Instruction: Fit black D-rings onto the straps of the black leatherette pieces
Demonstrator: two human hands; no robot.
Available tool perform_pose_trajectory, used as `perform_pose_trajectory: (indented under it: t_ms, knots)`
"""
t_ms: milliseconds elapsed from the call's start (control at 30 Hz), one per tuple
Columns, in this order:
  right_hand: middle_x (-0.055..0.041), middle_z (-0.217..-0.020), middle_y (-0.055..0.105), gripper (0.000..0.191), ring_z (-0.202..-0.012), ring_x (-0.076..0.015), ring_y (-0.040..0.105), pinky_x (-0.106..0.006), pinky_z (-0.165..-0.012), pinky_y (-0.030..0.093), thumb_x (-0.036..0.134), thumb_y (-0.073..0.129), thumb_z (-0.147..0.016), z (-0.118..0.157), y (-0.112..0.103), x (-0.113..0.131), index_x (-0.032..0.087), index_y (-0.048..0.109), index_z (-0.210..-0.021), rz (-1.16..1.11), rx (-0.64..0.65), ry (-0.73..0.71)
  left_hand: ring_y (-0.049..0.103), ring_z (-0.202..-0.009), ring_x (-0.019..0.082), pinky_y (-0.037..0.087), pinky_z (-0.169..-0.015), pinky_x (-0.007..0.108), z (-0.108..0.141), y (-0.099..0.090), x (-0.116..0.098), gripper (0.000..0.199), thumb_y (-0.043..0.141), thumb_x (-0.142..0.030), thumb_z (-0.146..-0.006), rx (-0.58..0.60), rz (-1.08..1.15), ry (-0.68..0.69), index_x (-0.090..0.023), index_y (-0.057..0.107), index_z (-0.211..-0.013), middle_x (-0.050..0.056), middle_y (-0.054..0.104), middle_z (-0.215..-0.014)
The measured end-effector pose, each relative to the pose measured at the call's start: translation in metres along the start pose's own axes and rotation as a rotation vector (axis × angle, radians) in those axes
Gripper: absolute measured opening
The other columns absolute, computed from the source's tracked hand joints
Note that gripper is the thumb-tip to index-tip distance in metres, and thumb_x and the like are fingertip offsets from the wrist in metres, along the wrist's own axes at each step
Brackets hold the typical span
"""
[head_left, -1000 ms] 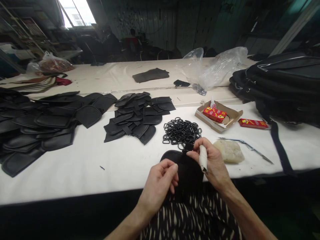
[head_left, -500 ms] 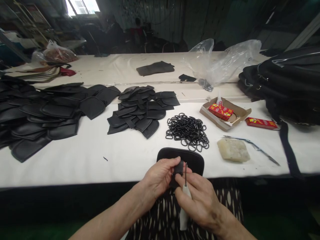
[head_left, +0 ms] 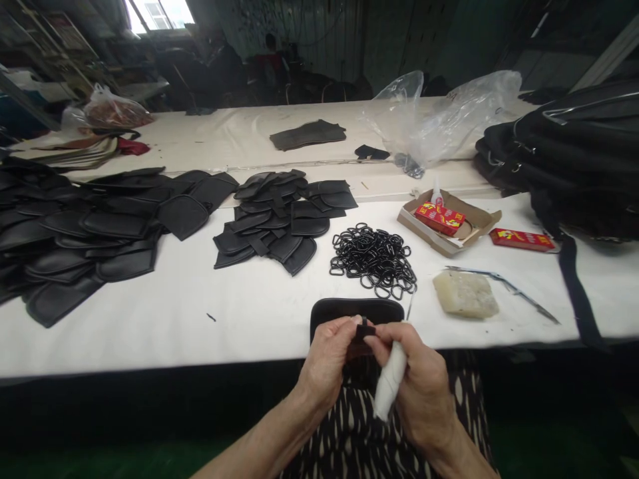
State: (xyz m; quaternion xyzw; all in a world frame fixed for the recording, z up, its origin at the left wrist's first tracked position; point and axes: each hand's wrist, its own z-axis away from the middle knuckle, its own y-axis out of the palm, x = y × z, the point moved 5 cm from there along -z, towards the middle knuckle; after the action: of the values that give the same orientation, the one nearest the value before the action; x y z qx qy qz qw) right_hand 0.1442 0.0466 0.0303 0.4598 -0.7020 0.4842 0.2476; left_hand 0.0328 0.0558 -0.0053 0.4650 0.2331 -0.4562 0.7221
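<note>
At the table's front edge lies a black leather flap with rounded corners. My left hand is closed, thumb and fingers pinching a short black strap over the flap. My right hand is wrapped around an awl with a white handle; its thin metal shaft points up and away. The right thumb and forefinger also pinch the strap's right side. Just beyond the flap is a heap of black D-rings. Fingers cover part of the strap, so I cannot tell whether a ring sits in it.
Piles of black leather pieces spread to the left. On the right are a yellowish block, a thin metal tool, a cardboard tray, a red box and a black bag. A clear plastic bag lies farther back.
The awl has swung outward to the right, its tip now away from the strap. My right fingers have moved up onto the strap, which is folded differently between both hands.
</note>
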Motion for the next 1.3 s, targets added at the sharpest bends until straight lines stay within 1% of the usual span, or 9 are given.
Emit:
perform_pose_trajectory:
  t_ms: [133, 233, 300, 400, 500, 667, 833, 967, 1300]
  knots:
    - [0.003, -0.064, 0.057, 0.004, -0.05, -0.01, 0.053, -0.02, -0.046, 0.043, 0.023, 0.053, -0.086, 0.002, 0.01, -0.009, 0.022, 0.052, -0.083, 0.031, -0.048, 0.148, 0.054, -0.061, 0.013, 0.042, -0.06, 0.024, 0.001, 0.002, 0.003, 0.024, 0.061, -0.033, -0.077, 0.06, 0.058, 0.0, -0.012, 0.064, -0.066, 0.003, 0.062, -0.066]
    - [0.0038, -0.063, 0.055, 0.004, -0.05, -0.0099, 0.052, -0.02, -0.047, 0.042, 0.025, 0.053, -0.085, 0.005, 0.015, -0.012, 0.022, 0.051, -0.083, 0.001, -0.037, 0.209, 0.055, -0.061, 0.013, 0.044, -0.062, 0.025, 0.002, -0.004, 0.008, 0.026, 0.064, -0.038, -0.075, -0.022, 0.122, -0.005, -0.013, 0.064, -0.069, 0.002, 0.062, -0.066]
    - [0.0034, -0.066, 0.056, 0.003, -0.053, -0.01, 0.053, -0.02, -0.05, 0.044, 0.024, 0.052, -0.085, 0.007, 0.019, -0.014, 0.022, 0.051, -0.084, -0.049, -0.003, 0.25, 0.057, -0.064, 0.015, 0.045, -0.066, 0.028, 0.003, -0.007, 0.011, 0.033, 0.062, -0.046, -0.075, -0.075, 0.132, -0.004, -0.013, 0.065, -0.074, 0.004, 0.063, -0.068]
    - [0.002, -0.073, 0.057, 0.003, -0.061, -0.0111, 0.056, -0.021, -0.055, 0.046, 0.024, 0.052, -0.085, 0.01, 0.021, -0.017, 0.022, 0.051, -0.084, -0.125, 0.015, 0.318, 0.059, -0.07, 0.018, 0.045, -0.07, 0.03, 0.007, -0.005, 0.011, 0.041, 0.057, -0.051, -0.076, -0.061, 0.073, 0.018, -0.012, 0.066, -0.08, 0.006, 0.064, -0.071]
    - [0.0018, -0.074, 0.058, 0.005, -0.061, -0.0112, 0.056, -0.021, -0.055, 0.046, 0.027, 0.053, -0.085, 0.01, 0.019, -0.018, 0.022, 0.051, -0.084, -0.153, -0.01, 0.372, 0.057, -0.071, 0.016, 0.043, -0.071, 0.026, 0.01, -0.002, 0.008, 0.034, 0.058, -0.046, -0.078, -0.038, -0.024, 0.079, -0.013, 0.064, -0.075, 0.005, 0.062, -0.071]
    - [0.0018, -0.071, 0.058, 0.009, -0.058, -0.0111, 0.055, -0.021, -0.052, 0.045, 0.03, 0.053, -0.084, 0.008, 0.017, -0.017, 0.021, 0.051, -0.082, -0.176, -0.001, 0.427, 0.049, -0.067, 0.013, 0.04, -0.064, 0.022, 0.012, -0.001, 0.011, 0.026, 0.058, -0.04, -0.08, -0.023, -0.11, 0.109, -0.015, 0.06, -0.074, 0.002, 0.056, -0.071]
    - [0.0029, -0.069, 0.056, 0.01, -0.055, -0.0106, 0.053, -0.021, -0.051, 0.044, 0.03, 0.053, -0.084, 0.008, 0.017, -0.016, 0.021, 0.049, -0.082, -0.203, 0.031, 0.469, 0.041, -0.061, 0.011, 0.036, -0.058, 0.02, 0.012, -0.002, 0.015, 0.028, 0.055, -0.042, -0.081, -0.067, -0.157, 0.101, -0.015, 0.056, -0.07, 0.0, 0.049, -0.066]
    - [0.0035, -0.067, 0.054, 0.01, -0.055, -0.0105, 0.051, -0.021, -0.05, 0.043, 0.03, 0.051, -0.084, 0.008, 0.017, -0.016, 0.021, 0.048, -0.082, -0.201, 0.05, 0.482, 0.039, -0.058, 0.01, 0.034, -0.056, 0.02, 0.013, -0.002, 0.015, 0.03, 0.055, -0.044, -0.08, -0.108, -0.181, 0.116, -0.016, 0.054, -0.068, -0.002, 0.047, -0.063]
    - [0.0045, -0.069, 0.055, 0.008, -0.057, -0.0099, 0.052, -0.02, -0.051, 0.043, 0.027, 0.053, -0.083, 0.007, 0.017, -0.017, 0.022, 0.046, -0.081, -0.178, 0.051, 0.488, 0.037, -0.059, 0.009, 0.031, -0.054, 0.021, 0.012, -0.004, 0.019, 0.032, 0.054, -0.044, -0.082, -0.142, -0.216, 0.102, -0.015, 0.053, -0.068, -0.002, 0.045, -0.062]
